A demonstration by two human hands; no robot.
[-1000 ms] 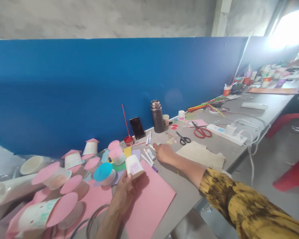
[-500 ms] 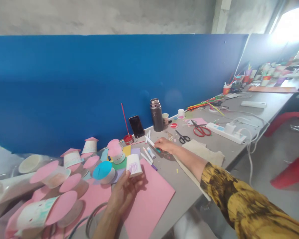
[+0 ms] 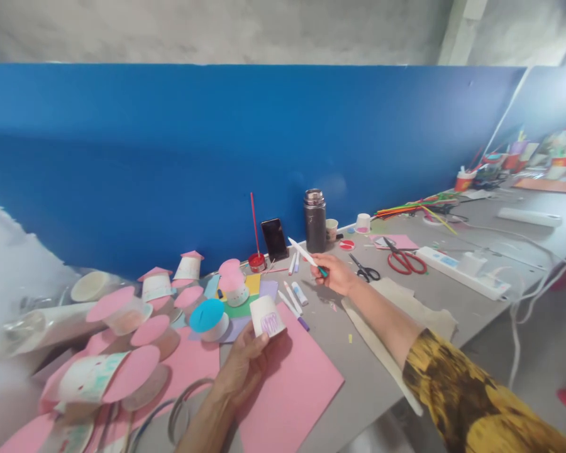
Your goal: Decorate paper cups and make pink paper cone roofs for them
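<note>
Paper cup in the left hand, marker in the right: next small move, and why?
Probably bring the marker across to the paper cup and its side wall. The right hand holds the marker lifted off the table, well apart from the cup. The left hand holds the cup bottom-up over the pink sheet, purple-marked side toward the camera. Whether the marker is capped cannot be told.

Cup (image 3: 266, 316): white paper, purple scribble on side, tilted, held aloft.
Marker (image 3: 306, 257): white barrel, green end, slanted, held aloft.
</note>
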